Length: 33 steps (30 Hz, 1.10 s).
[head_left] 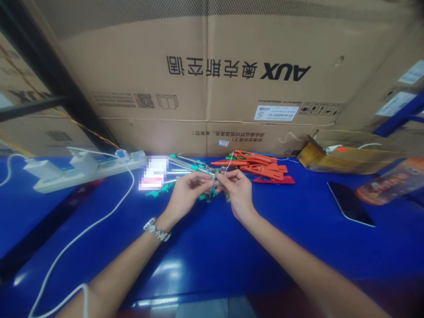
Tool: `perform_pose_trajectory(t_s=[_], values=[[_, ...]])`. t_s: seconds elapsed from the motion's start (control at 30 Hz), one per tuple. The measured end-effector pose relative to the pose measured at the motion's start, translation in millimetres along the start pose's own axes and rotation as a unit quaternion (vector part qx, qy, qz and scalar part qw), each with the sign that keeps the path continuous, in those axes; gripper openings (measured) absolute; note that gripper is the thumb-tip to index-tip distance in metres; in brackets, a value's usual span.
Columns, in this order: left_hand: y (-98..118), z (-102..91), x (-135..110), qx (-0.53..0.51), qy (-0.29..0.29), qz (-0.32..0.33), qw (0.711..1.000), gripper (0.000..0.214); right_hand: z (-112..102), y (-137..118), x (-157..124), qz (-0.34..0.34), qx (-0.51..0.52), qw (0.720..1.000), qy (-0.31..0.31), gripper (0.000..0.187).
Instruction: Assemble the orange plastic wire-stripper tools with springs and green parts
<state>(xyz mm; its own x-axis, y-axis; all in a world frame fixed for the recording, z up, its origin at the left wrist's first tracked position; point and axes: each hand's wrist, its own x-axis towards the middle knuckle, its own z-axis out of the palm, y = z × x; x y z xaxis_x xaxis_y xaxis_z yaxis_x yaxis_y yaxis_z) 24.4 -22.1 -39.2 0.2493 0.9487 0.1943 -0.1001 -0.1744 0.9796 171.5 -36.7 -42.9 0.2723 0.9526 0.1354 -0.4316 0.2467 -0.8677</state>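
My left hand [188, 191] and my right hand [236, 189] meet over the middle of the blue table [212, 247], fingertips pinched together on a small clear piece with green ends [213, 179]. A thin white thread [228, 164] rises from my right fingertips. Several clear tubes with green caps [185, 167] lie just behind my left hand. A pile of orange scissors [258, 167] lies behind my right hand. My left wrist wears a metal bracelet [157, 229].
A white power strip with chargers [79, 170] and a white cable [99, 221] lie at the left. A dark phone [350, 204] lies face up at the right, with an orange packet [391, 181] and an open cardboard box [347, 154] beyond. Big cartons [212, 79] wall the back.
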Motion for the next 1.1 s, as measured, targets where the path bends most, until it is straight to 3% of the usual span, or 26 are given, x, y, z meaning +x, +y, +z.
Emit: perform_pose_trajectory(t_s=[0.23, 0.5, 0.7, 1.1], values=[[-2, 5.1, -4, 0.055, 0.06, 0.054, 0.995, 0.023, 3, -4, -3, 0.015, 0.033, 0.999, 0.022, 0.04], [-4, 7.1, -6, 0.049, 0.061, 0.051, 0.996, 0.023, 4, -5, -6, 0.039, 0.057, 0.997, 0.022, 0.041], [-4, 6.2, -7, 0.095, 0.063, 0.1, 0.988, 0.02, 5, -6, -7, 0.044, 0.047, 0.998, 0.019, 0.038], [-5, -3.2, -7, 0.282, 0.034, 0.311, 0.907, 0.012, 3, -5, -4, 0.014, 0.023, 1.0, 0.007, 0.038]])
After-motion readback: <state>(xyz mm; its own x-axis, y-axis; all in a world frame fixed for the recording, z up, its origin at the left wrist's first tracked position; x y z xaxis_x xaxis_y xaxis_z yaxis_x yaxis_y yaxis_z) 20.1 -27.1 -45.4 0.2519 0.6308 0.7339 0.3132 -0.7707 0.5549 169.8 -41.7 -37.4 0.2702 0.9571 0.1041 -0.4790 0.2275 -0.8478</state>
